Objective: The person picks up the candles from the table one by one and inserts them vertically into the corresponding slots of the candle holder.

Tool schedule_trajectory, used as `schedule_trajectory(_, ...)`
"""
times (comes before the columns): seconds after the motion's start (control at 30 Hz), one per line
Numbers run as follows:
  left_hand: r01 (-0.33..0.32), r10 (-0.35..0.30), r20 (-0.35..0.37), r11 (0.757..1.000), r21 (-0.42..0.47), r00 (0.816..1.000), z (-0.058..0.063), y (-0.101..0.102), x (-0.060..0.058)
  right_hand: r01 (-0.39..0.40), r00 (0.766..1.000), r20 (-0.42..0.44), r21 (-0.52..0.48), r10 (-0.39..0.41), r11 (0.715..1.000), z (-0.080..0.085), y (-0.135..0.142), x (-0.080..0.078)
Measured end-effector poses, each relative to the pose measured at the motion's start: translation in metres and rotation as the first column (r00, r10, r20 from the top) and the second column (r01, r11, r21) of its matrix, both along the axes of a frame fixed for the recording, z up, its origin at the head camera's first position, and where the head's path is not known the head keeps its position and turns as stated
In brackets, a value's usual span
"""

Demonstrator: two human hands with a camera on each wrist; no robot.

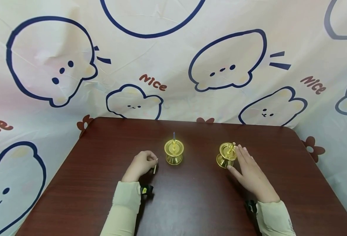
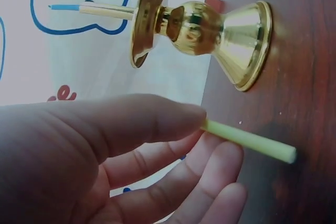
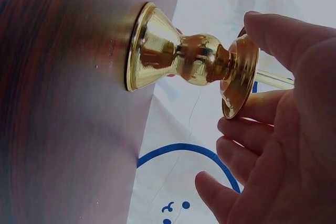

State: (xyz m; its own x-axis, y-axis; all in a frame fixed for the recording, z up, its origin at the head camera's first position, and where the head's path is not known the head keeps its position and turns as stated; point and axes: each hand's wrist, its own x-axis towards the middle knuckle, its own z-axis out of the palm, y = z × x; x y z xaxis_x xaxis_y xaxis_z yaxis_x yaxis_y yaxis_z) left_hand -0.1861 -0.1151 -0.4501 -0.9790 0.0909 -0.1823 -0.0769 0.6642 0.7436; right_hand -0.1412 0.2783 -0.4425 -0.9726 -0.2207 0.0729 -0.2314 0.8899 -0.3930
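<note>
My left hand (image 1: 141,165) pinches a thin pale-yellow candle (image 2: 252,141) between thumb and fingertips, its lower end pointing down over the table. Just to the right of that hand stands a brass candle holder (image 1: 174,152), upright, bearing a thin candle (image 2: 100,10) with a blue top. My right hand (image 1: 251,175) holds a second brass candle holder (image 3: 202,59) by the rim of its dish, thumb on one side and fingers on the other. This holder leans right in the head view. A thin pale candle (image 3: 275,79) rises from its dish, partly hidden by the hand.
Both holders are on a dark reddish-brown table (image 1: 188,203), near its far half. A pale cloth (image 1: 173,59) printed with blue-outlined cartoon figures hangs behind and at the sides. A dark band with a small device (image 1: 147,190) is at the left wrist.
</note>
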Motion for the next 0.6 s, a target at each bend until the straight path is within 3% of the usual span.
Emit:
schedule_trajectory(0.27, 0.079, -0.083, 0.034, 0.990, 0.121, 0.996, 0.0012, 0.0018, -0.0006, -0.005, 1.000, 0.003, -0.007, 0.005, 1.000, -0.0010, 0.0010, 0.0002)
schedule_trajectory(0.6, 0.182, -0.196, 0.028, 0.949, 0.256, 0.980, 0.0087, 0.0064, 0.0022, -0.001, 1.000, 0.013, -0.013, 0.001, 1.000, 0.0002, 0.0007, 0.0009)
